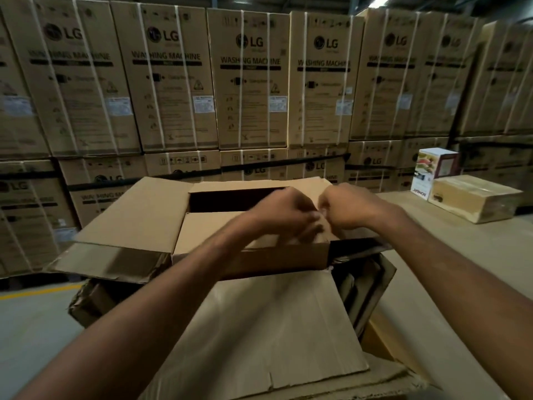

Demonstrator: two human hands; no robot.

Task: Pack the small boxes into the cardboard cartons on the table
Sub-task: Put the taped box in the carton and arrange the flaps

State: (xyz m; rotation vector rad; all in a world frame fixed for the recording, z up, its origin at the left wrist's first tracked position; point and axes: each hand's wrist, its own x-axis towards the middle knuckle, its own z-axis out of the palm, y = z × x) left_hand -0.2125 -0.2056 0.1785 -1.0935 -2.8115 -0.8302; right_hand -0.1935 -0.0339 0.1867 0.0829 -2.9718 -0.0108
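A large open cardboard carton stands in front of me with its flaps spread: one out to the left, one toward me. Inside lies a brown cardboard box or panel near the top. My left hand and my right hand meet over the carton's right side. Their fingers are curled on a small brown cardboard piece; blur hides exactly what it is. A small printed box stands far right on the table.
A taped brown parcel lies beside the printed box on the table. Dark packaging hangs at the carton's right side. A wall of stacked washing-machine cartons fills the background. Grey floor with a yellow line lies at the left.
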